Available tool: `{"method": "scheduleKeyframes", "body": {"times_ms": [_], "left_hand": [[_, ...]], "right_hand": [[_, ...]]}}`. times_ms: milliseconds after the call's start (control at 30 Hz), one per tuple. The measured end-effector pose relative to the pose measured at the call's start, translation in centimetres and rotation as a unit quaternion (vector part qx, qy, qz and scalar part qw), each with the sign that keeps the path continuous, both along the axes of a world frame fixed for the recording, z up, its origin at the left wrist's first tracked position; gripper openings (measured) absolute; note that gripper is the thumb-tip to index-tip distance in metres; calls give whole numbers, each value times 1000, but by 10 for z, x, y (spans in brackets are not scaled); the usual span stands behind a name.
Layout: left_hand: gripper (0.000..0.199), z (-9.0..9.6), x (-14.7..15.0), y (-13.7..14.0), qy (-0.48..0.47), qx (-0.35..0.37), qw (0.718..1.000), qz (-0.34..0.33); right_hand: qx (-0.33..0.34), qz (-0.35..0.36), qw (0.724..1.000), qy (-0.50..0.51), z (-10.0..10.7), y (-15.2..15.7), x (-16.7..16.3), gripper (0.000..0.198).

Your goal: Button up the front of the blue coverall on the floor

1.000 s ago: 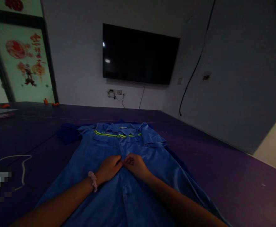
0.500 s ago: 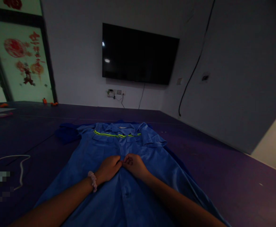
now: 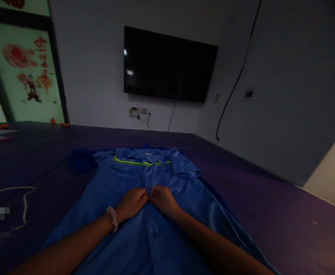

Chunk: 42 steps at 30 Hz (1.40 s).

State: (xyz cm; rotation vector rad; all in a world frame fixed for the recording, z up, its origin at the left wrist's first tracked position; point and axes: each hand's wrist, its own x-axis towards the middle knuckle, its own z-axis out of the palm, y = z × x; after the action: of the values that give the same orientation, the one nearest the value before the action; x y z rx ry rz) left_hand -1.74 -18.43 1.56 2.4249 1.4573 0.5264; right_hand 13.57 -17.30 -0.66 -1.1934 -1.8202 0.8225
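A blue short-sleeved work shirt (image 3: 118, 187) lies spread out, front up, with its collar away from me and yellow-green stripes across the chest. My left hand (image 3: 133, 203), with a pink scrunchie (image 3: 112, 218) on the wrist, pinches the shirt at the front placket. Closed just beside it, my right hand (image 3: 163, 198) grips the other side of the placket, its fingers curled. The fingertips of both hands nearly meet at the shirt's middle line. Whether a button sits between them is hidden. Darker blue cloth (image 3: 83, 159) shows beneath the shirt.
The shirt lies on a dark purple surface (image 3: 259, 198). A white cable (image 3: 25, 206) curls at the left. Small orange objects (image 3: 65, 125) sit by the glass door (image 3: 26, 72). A television (image 3: 170, 65) hangs on the far wall, and a black cable (image 3: 236, 86) hangs down the right wall.
Both hands stay at the same spot on the placket with almost no movement. The view has shifted very slightly.
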Motion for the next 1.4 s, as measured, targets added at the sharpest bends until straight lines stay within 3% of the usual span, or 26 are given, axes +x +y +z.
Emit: {"method": "scheduleKeyframes", "body": {"times_ms": [733, 1000, 1400], "left_hand": [[26, -1, -1, 1, -11, -9, 1000, 24], [26, 0, 0, 1, -27, -9, 999, 24], [25, -2, -3, 4, -56, -21, 998, 20]], "right_hand": [[48, 18, 998, -47, 4, -6, 1, 3], [41, 50, 996, -54, 6, -4, 5, 22], [33, 54, 997, -37, 3, -3, 6, 20]]}}
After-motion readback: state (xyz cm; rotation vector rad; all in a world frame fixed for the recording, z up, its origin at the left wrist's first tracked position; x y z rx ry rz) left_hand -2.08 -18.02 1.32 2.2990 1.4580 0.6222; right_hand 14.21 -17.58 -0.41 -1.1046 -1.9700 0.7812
